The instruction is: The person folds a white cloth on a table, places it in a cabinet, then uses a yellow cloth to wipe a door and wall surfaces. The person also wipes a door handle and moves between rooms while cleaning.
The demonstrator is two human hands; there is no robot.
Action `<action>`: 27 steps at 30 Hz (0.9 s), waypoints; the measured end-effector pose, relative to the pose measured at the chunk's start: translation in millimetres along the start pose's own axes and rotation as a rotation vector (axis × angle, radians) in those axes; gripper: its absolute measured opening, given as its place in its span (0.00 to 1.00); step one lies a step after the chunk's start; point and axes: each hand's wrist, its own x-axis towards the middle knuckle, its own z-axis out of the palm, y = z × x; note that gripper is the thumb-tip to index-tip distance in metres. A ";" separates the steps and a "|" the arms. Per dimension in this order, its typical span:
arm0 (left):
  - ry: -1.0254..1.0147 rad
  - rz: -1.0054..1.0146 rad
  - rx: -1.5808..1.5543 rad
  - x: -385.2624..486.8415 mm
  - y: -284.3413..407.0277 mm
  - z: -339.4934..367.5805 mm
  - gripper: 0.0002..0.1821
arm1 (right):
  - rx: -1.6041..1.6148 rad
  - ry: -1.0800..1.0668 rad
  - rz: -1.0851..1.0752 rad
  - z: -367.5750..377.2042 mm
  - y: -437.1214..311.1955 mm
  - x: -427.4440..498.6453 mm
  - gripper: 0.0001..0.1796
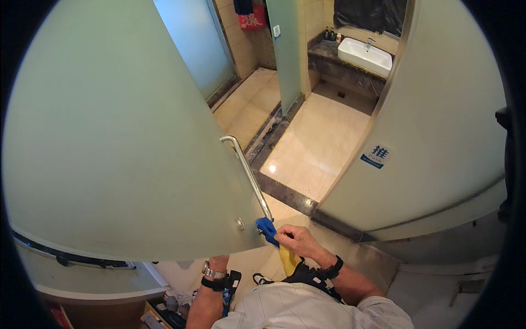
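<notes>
My right hand (302,242) pinches a blue cloth (267,231) at the lower end of a polished metal door handle (248,174). Yellow cloth (289,261) hangs beneath that hand; whether it joins the blue one is unclear. The handle is fixed to a frosted glass door (135,144), which stands ajar on my left. Just past the door's bottom edge shows the back of my left hand (220,261), with its fingers hidden behind the glass. A metal wristwatch (215,272) is on the left wrist, and each wrist wears a black strap.
Another frosted glass panel (431,123), bearing a sticker (375,156), rises at right. Beyond the doorway, a dark stone sill (283,187) crosses the tiled floor (316,144). A white washbasin (365,55) sits on a stone counter. An open drawer (156,314) with several items lies at lower left.
</notes>
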 end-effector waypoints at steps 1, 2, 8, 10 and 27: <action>0.001 -0.002 0.001 -0.8 -0.5 -0.8 0.20 | 0.001 0.014 0.006 -2.5 -0.8 -2.1 0.11; 0.000 -0.005 0.002 -4.0 -0.7 -1.1 0.20 | 0.090 0.003 0.092 -4.9 -2.8 -6.3 0.11; 0.001 -0.003 -0.004 -6.6 0.1 -0.9 0.20 | 0.226 0.034 0.108 -22.6 8.3 -18.4 0.11; 0.002 0.000 -0.004 -6.7 0.2 -0.1 0.20 | 0.238 0.057 0.117 -30.7 15.6 -21.3 0.11; 0.006 0.005 -0.005 -9.2 -1.6 0.3 0.20 | 0.170 0.158 0.363 -47.7 94.6 -35.7 0.11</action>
